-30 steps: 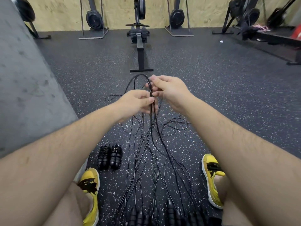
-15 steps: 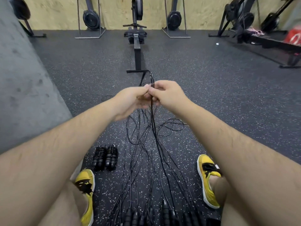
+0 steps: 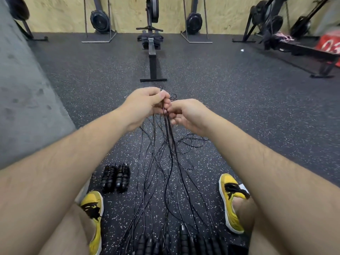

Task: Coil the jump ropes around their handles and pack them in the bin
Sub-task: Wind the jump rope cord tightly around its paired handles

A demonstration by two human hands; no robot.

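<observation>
Several thin black jump rope cords [image 3: 165, 162] run along the speckled floor between my feet, up to my hands. My left hand [image 3: 145, 105] pinches the gathered cords high up, fingertips closed on them. Just below and to the right, my right hand [image 3: 185, 115] has its fingers closed around the same strands. Their black handles [image 3: 182, 242] lie in a row at the bottom edge, partly cut off. Two coiled ropes [image 3: 116, 178] lie side by side on the floor left of the cords. No bin is in view.
My yellow shoes [image 3: 93, 207] [image 3: 230, 197] flank the cords. A grey padded block [image 3: 22, 100] rises at the left. A rowing machine rail [image 3: 152, 57] stretches away straight ahead, with more machines along the wooden back wall and a red box [image 3: 329, 46] at the far right.
My left hand has risen above the right and now pinches the cords at the top. My right hand has dropped lower on the strands. The loop above the hands has shrunk.
</observation>
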